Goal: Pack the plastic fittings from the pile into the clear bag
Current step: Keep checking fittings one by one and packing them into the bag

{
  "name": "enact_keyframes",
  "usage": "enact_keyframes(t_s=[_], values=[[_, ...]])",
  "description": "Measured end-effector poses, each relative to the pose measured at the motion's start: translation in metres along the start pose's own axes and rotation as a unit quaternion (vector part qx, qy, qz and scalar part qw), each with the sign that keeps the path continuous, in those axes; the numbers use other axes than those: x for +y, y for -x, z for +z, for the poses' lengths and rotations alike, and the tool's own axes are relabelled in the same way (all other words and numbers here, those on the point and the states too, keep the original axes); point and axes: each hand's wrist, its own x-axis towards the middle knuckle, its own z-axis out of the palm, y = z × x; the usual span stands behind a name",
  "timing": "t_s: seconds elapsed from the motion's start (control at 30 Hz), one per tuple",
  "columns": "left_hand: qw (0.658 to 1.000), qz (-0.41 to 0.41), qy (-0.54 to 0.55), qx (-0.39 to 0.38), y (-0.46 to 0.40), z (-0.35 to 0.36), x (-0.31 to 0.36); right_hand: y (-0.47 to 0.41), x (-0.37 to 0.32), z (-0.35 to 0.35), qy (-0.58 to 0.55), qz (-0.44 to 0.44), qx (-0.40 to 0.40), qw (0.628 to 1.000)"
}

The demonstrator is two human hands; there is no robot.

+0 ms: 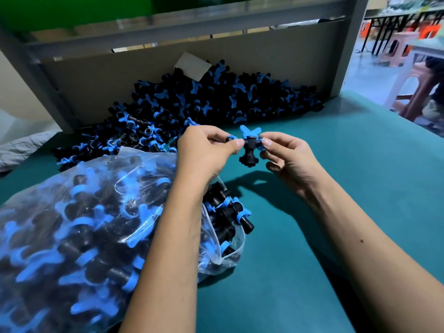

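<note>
Head view: both hands, left (204,150) & right (287,156), pinch one fitting (248,149) btwn them, above bag (101,224) mouth.

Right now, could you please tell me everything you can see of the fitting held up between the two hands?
The fitting looks like hard black plastic, a T-shaped body with a short stem pointing down that ends in a ribbed collar. A bright blue winged handle sits on top. It is held in the air above the green table, just right of the clear bag and in front of the pile. The left hand pinches its left end, the right hand its right end.
</note>
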Motion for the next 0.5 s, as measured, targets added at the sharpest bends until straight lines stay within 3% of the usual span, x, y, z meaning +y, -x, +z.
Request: enact_keyframes(t_s=[0.1,0.3,0.43,0.5], values=[[1.000,-0.006,0.013,0.008,-0.001,-0.001,0.001,0.000,-0.002,-0.007,-0.005,-0.002,0.047,0.999],[0.999,-0.011,-0.036,-0.034,0.000,0.004,-0.002,0.001,0.010,0.016,-0.022,0.001,-0.025,0.999],[0.999,-0.022,-0.026,0.013,0.000,0.001,-0.001,-0.001,0.008,0.009,-0.085,-0.028,0.090,0.992],[0.999,-0.021,-0.019,0.041,-0.001,0.000,0.000,-0.002,0.005,0.004,-0.060,-0.054,0.138,0.987]])
